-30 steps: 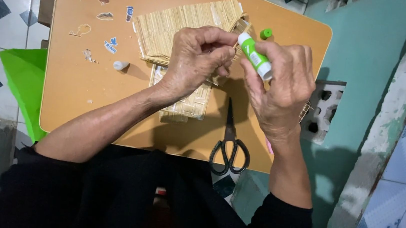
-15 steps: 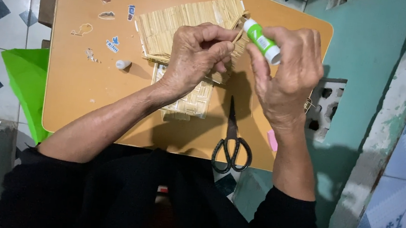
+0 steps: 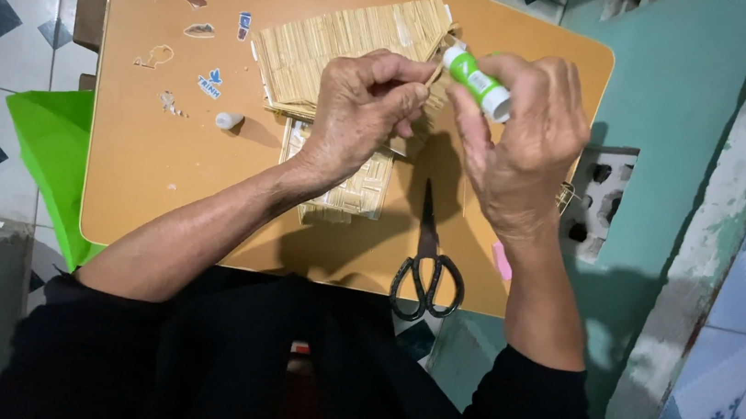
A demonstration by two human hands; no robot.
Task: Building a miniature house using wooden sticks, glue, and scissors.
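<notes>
Two hands – left hand (image 3: 360,111), right hand (image 3: 518,151); one glue stick (image 3: 476,83); one scissors (image 3: 426,275); one stick house (image 3: 352,59).

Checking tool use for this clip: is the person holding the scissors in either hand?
No: the scissors lie closed on the table, while the right hand holds a green glue tube and the left hand pinches a thin stick.

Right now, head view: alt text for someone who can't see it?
Seen from above, a person's right hand holds a green and white glue stick against a thin stick pinched by the left hand, over a small house of pale sticks on a tan table. Black scissors lie near the table's front edge.
</notes>
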